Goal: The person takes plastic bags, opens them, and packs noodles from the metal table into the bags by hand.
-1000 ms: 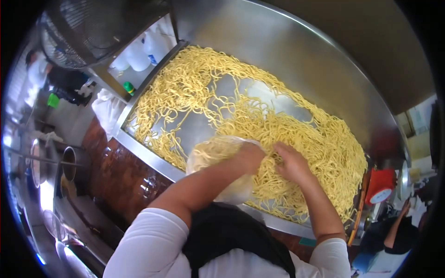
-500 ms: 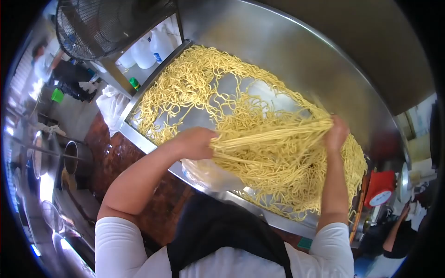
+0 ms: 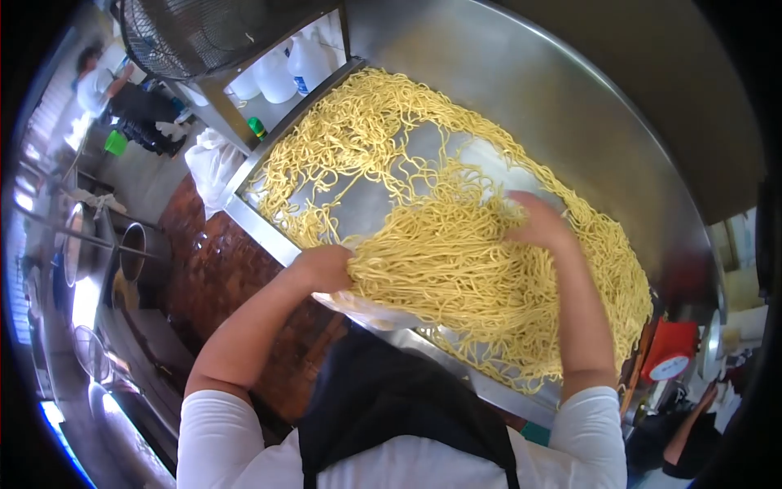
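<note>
Yellow noodles (image 3: 464, 253) lie in a wide heap over the metal tray table (image 3: 358, 208). My left hand (image 3: 324, 269) is closed on the left end of a thick bundle of noodles, near the table's front edge. Strands fan out from it to the right. On top of the heap, right of centre, my right hand (image 3: 539, 222) touches the noodles with its fingers apart, some fingertips hidden among the strands. A clear plastic bag (image 3: 371, 311) lies under the bundle at the front edge, partly covered.
A fan (image 3: 183, 37) and white jugs (image 3: 308, 63) stand at the upper left. A white bag (image 3: 213, 167) hangs by the table's left edge. Pots (image 3: 142, 244) are farther left. At right sits a red scale (image 3: 669, 350). One person (image 3: 130, 102) stands far left, another (image 3: 688, 432) lower right.
My left hand, earlier at the plastic bag, moved left and took hold of noodles. My right hand swung out right with stretched strands, then came back left and released them onto the heap.
</note>
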### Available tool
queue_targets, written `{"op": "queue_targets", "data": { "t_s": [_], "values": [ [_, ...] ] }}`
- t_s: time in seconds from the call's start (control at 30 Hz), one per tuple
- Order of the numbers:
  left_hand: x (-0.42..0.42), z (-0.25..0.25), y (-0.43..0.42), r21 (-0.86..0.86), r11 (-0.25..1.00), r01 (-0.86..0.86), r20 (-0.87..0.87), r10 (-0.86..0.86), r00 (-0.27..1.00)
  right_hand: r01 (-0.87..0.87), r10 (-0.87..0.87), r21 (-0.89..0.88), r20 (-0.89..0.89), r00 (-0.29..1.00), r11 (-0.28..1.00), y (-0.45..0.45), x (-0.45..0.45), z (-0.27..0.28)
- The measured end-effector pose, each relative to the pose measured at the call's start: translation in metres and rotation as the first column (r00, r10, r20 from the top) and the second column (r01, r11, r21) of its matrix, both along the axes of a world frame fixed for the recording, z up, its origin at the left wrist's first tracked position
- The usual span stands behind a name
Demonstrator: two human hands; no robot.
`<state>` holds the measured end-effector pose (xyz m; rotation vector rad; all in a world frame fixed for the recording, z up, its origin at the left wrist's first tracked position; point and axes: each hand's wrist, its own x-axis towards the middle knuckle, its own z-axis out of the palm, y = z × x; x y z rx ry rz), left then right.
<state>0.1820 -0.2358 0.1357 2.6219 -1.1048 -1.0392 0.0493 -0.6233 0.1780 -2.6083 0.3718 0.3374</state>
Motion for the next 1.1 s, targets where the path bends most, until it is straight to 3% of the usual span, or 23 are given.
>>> {"op": "queue_targets", "data": {
  "t_s": [0.07,0.1,0.17,0.2,0.27,0.33,0.37,0.43,0.47,0.5,0.53,0.6,0.63,0.67,0.7,0.73,0.77,0.8,0.87,0.93,1.0,1.03,1.1],
  "values": [
    [-0.004,0.002,0.0,-0.019,1.0,-0.015,0.021,0.016,1.0,-0.163,0.139,0.209,0.126,0.982,0.964,0.075,0.048,-0.011],
    [-0.006,0.002,0.001,-0.04,0.999,-0.03,0.037,0.032,0.999,-0.256,0.203,0.252,0.218,0.955,0.933,0.099,0.068,-0.048],
    [-0.005,-0.007,0.004,-0.07,0.995,-0.076,0.006,0.077,0.997,-0.099,0.106,0.334,-0.003,0.994,0.938,0.154,0.086,-0.076],
    [-0.003,-0.01,0.006,-0.094,0.988,-0.123,-0.034,0.12,0.992,-0.096,0.101,0.332,0.003,0.995,0.939,0.156,0.082,-0.067],
    [-0.002,-0.006,0.011,-0.149,0.971,-0.188,-0.068,0.179,0.981,-0.099,0.238,0.393,-0.324,0.916,0.914,0.158,0.069,-0.044],
    [-0.006,-0.008,0.012,-0.207,0.944,-0.258,-0.12,0.237,0.964,-0.372,0.41,0.205,-0.189,0.892,0.905,0.132,0.028,-0.051],
    [-0.01,-0.011,0.008,-0.28,0.918,-0.281,-0.086,0.267,0.96,-0.378,0.387,0.085,-0.204,0.899,0.922,0.13,0.005,-0.046],
    [-0.018,-0.006,0.0,-0.445,0.868,-0.222,-0.06,0.218,0.974,-0.378,0.361,-0.038,-0.221,0.906,0.925,0.139,-0.026,-0.05],
    [-0.02,0.001,-0.007,-0.449,0.866,-0.221,-0.061,0.217,0.974,-0.25,0.235,-0.09,-0.147,0.961,0.964,0.144,-0.034,-0.068],
    [-0.021,0.01,-0.015,-0.646,0.75,-0.139,-0.085,0.11,0.99,-0.121,0.114,-0.133,-0.062,0.992,0.984,0.146,-0.034,-0.076],
    [-0.023,0.021,-0.023,-0.807,0.587,-0.068,-0.08,0.005,0.997,-0.132,0.125,-0.137,-0.059,0.99,0.982,0.148,-0.026,-0.069],
    [-0.032,0.077,-0.047,-0.685,0.571,-0.452,-0.575,-0.044,0.817,-0.007,0.008,0.115,-0.007,1.0,0.993,0.155,-0.002,-0.04],
    [-0.04,0.094,-0.061,-0.684,0.485,-0.545,-0.685,-0.17,0.708,-0.115,0.1,0.111,0.127,0.987,0.987,0.158,0.013,-0.025],
    [-0.048,0.106,-0.072,-0.652,0.407,-0.64,-0.758,-0.308,0.575,-0.197,0.123,0.393,0.207,0.971,0.898,0.168,0.039,-0.068],
    [-0.053,0.121,-0.075,-0.648,0.414,-0.639,-0.761,-0.314,0.568,-0.275,0.109,0.631,0.288,0.951,0.725,0.176,0.056,-0.11],
    [-0.058,0.136,-0.079,-0.562,0.462,-0.686,-0.827,-0.31,0.469,-0.148,-0.004,0.872,0.17,0.985,0.467,0.199,0.057,-0.089],
    [-0.062,0.142,-0.083,-0.469,0.512,-0.72,-0.883,-0.298,0.363,-0.086,-0.052,0.96,0.104,0.993,0.266,0.222,0.057,-0.08],
    [-0.059,0.135,-0.085,-0.463,0.53,-0.711,-0.886,-0.3,0.353,-0.067,-0.072,0.989,0.077,0.994,0.129,0.244,0.057,-0.084],
    [-0.043,0.098,-0.084,-0.247,0.541,-0.804,-0.966,-0.205,0.158,-0.131,-0.072,0.972,0.147,0.986,0.197,0.26,0.051,-0.092],
    [-0.036,0.042,-0.087,-0.234,0.506,-0.83,-0.972,-0.153,0.181,-0.224,-0.021,0.876,0.257,0.966,0.427,0.26,0.044,-0.091],
    [-0.033,0.005,-0.09,-0.739,0.432,-0.517,-0.599,-0.07,0.797,-0.32,0.058,0.661,0.386,0.921,0.679,0.248,0.035,-0.084],
    [-0.032,0.005,-0.091,-0.738,0.43,-0.521,-0.604,-0.076,0.793,-0.359,0.116,0.494,0.456,0.882,0.792,0.239,0.025,-0.078],
    [-0.026,0.007,-0.097,-0.854,0.518,0.038,-0.017,-0.101,0.995,-0.344,0.211,0.145,0.557,0.803,0.928,0.209,-0.001,-0.066]
  ]
}}
